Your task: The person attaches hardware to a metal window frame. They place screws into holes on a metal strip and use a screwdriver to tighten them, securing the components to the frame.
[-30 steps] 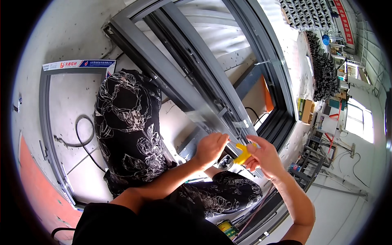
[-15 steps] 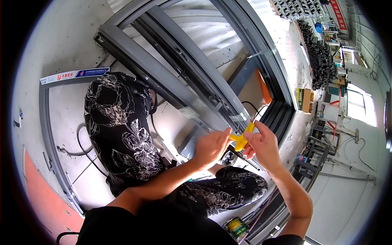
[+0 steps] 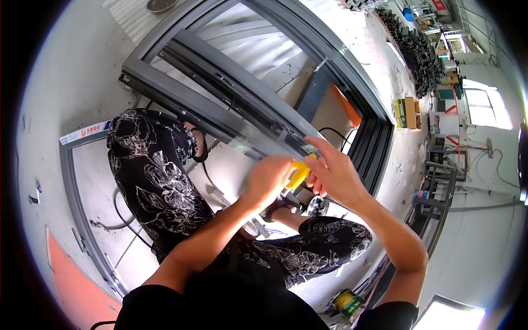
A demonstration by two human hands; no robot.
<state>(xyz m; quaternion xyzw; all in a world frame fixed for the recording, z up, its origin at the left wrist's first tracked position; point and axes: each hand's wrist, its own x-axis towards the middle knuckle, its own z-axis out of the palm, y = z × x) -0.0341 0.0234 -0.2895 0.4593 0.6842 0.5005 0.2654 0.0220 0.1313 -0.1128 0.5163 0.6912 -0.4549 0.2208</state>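
Observation:
A yellow-handled tool (image 3: 300, 173) is between my two hands; its working end is hidden, so its exact kind is unclear. My right hand (image 3: 336, 173) grips it with thumb and curled fingers, while the index finger sticks out over it. My left hand (image 3: 267, 180), smeared by motion, closes around its left side. Both hands are above the near corner of a large grey metal window frame (image 3: 192, 113). A strip of clear film (image 3: 242, 144) clings to the frame's near bar, just beyond my left hand.
My legs in black flowered trousers (image 3: 159, 170) spread on both sides below the hands. A smaller grey frame (image 3: 82, 206) lies at left, with a black cable (image 3: 124, 220) inside it. A cardboard box (image 3: 407, 113) and stacked dark profiles (image 3: 418, 60) stand at right. A yellow-green spool (image 3: 347, 302) sits near my right elbow.
Both hands and the yellow-handled tool have shifted left and slightly nearer the frame's near bar. My right index finger has stretched out over the tool. The whole view has turned a little.

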